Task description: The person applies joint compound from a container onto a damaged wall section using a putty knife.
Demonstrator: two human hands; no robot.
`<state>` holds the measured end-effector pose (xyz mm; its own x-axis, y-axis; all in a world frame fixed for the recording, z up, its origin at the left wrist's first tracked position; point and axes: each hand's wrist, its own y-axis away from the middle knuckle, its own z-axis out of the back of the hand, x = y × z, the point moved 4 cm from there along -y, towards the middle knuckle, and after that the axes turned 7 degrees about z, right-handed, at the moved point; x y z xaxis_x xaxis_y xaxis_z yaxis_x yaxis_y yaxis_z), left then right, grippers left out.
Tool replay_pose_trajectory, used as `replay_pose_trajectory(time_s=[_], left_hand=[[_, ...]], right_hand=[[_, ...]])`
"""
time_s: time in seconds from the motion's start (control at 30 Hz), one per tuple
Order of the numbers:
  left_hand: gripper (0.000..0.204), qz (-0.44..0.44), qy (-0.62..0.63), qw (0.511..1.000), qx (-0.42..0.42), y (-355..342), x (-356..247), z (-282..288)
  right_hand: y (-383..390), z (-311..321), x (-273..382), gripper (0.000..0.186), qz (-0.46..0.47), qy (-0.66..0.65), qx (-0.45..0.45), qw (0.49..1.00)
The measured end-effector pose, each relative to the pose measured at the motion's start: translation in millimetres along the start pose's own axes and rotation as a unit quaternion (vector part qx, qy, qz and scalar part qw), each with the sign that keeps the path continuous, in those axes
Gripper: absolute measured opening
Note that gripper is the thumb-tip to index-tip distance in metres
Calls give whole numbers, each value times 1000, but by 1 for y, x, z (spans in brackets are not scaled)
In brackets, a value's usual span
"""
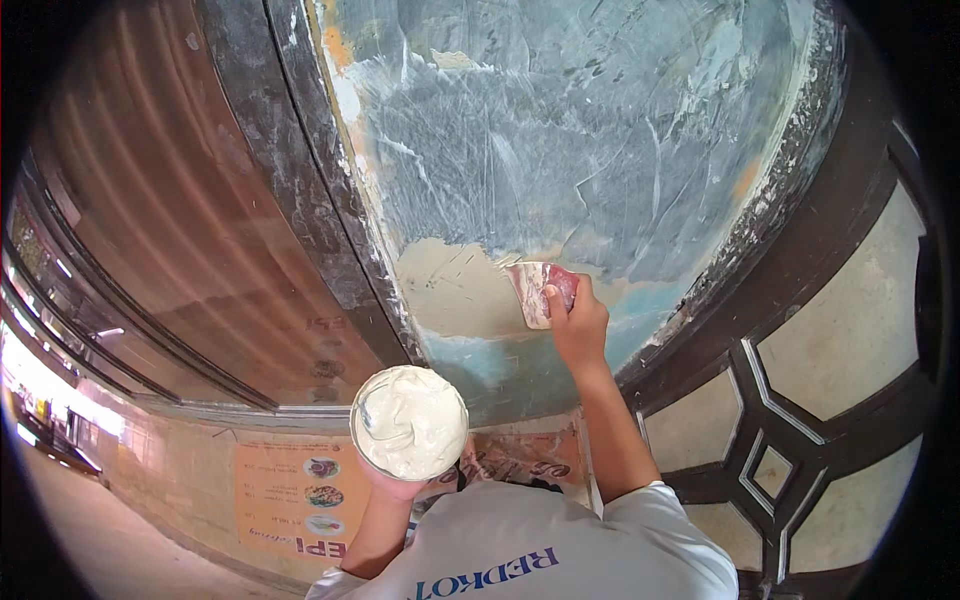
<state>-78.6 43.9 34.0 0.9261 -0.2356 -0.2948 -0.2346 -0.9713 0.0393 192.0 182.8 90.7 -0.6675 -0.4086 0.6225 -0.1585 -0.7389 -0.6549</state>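
Note:
My right hand (577, 315) grips a putty knife (533, 295) with a reddish handle and a blade smeared with filler. Its edge meets the wall (520, 150) at the right side of a patch of cream-grey putty (450, 285). Above that patch the wall is scraped grey-blue, with pale streaks and rough spots. At the lower left, my left hand (395, 484) holds up a round tub (354, 418) from below. Thick off-white putty (412, 425) fills it, its surface swirled. Most of my left fingers are hidden under the tub.
A dark wooden frame (320, 200) and a glass pane with a brown curtain (190, 190) border the wall on the left. To the right stands a dark panelled door (800, 340) with pale insets. An orange printed poster (290, 495) hangs low at the left.

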Motion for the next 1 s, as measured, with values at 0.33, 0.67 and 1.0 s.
replay_pose_trajectory(time_s=[0.33, 0.67, 1.0], left_hand=[[65, -40, -99, 994, 9, 1, -4, 0], [68, 7, 3, 1000, 14, -4, -3, 9], [64, -14, -26, 999, 27, -3, -10, 9]], right_hand=[[-3, 3, -6, 27, -13, -50, 2, 999], [-14, 6, -7, 29, 31, -2, 41, 999], [-19, 8, -22, 30, 20, -47, -6, 999]])
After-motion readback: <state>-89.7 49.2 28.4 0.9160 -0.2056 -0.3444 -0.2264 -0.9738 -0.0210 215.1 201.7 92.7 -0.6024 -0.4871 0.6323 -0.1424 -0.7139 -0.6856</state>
